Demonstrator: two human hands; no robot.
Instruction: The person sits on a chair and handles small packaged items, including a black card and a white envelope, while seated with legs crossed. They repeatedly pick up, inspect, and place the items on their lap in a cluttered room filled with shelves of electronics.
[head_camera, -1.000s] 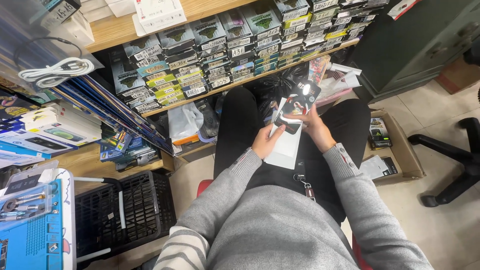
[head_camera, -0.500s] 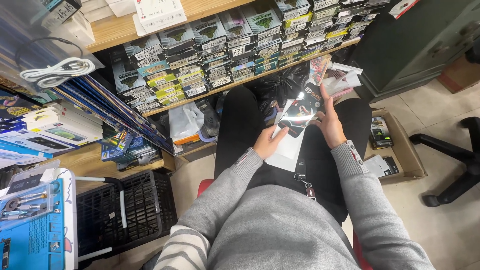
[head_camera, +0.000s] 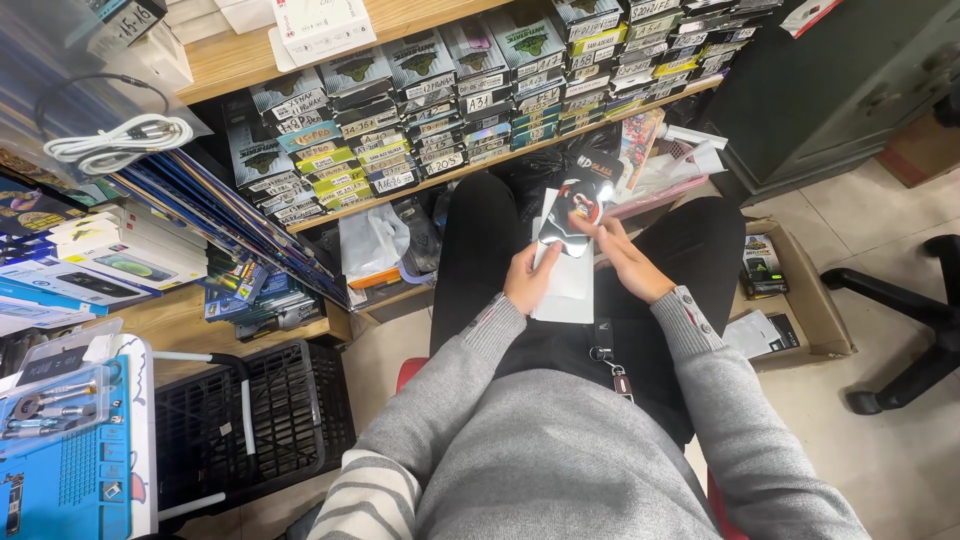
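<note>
While left hand (head_camera: 530, 280), right hand (head_camera: 622, 262) grip packet (head_camera: 572, 212), cardboard box (head_camera: 812, 300) holding packets

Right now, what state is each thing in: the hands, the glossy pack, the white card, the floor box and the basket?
left hand: gripping the glossy pack's lower left edge.
right hand: fingers on the pack's right side.
glossy pack: held tilted above the lap.
white card: flat on the lap.
cardboard box: open on the floor.
black basket: upright, handle raised.
</note>
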